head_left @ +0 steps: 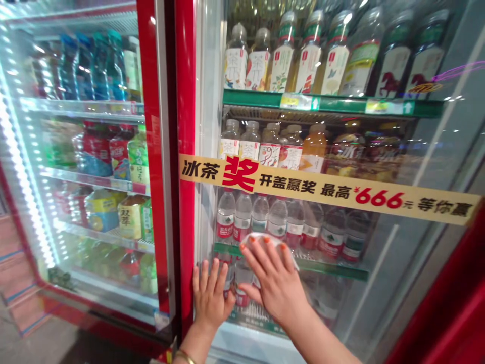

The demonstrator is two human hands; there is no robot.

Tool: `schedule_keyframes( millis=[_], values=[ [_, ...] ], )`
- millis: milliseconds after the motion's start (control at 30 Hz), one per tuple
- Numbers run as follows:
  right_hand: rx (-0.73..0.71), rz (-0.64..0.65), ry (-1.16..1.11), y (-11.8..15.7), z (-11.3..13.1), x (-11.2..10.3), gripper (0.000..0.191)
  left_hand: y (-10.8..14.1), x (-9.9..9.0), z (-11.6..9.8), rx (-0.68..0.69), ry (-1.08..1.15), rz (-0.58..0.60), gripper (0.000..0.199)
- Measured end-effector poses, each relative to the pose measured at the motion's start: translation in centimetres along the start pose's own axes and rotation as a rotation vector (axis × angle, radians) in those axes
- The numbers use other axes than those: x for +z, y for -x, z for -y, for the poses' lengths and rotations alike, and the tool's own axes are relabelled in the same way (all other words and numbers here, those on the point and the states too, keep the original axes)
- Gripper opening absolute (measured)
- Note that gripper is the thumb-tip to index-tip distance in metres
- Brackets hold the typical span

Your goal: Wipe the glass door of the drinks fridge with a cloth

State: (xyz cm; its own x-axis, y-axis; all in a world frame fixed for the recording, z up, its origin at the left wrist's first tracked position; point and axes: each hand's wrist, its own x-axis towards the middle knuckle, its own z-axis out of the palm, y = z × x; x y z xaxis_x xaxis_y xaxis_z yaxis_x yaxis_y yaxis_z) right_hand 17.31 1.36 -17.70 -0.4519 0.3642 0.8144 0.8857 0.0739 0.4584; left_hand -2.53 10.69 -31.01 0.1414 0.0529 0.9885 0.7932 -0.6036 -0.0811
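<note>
Facing glass door (397,253), edged by red frame (186,101) at left; laying right grip (276,283) flat there, fingers apart; resting left grip (211,298) lower, also spread, near the frame; pressing white cloth (276,241) under right fingertips, against the door.

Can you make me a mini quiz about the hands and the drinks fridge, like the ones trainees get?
1. True or false: the yellow strip is higher up than the left hand and the right hand.
2. What is under the right hand's fingers? A: bottle cap. B: white cloth or tissue. C: red can.
3. Fill in: the strip's big red number is ___.
Key: 1 true; 2 B; 3 666.
</note>
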Motion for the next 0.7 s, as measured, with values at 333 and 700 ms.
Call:
schedule_keyframes(
  millis=[333, 700],
  values=[
    [0.362, -0.038, 0.088, -6.7, -3.7, -1.8, 0.086, -0.3, -0.2, -0.4, -0.026, 0.019, 0.002, 0.082],
    [0.305, -0.051, 0.045, -8.4, -3.8, -2.4, 0.087, 0.7, 0.4, -0.7, -0.047, 0.007, -0.004, 0.082]
  ],
)
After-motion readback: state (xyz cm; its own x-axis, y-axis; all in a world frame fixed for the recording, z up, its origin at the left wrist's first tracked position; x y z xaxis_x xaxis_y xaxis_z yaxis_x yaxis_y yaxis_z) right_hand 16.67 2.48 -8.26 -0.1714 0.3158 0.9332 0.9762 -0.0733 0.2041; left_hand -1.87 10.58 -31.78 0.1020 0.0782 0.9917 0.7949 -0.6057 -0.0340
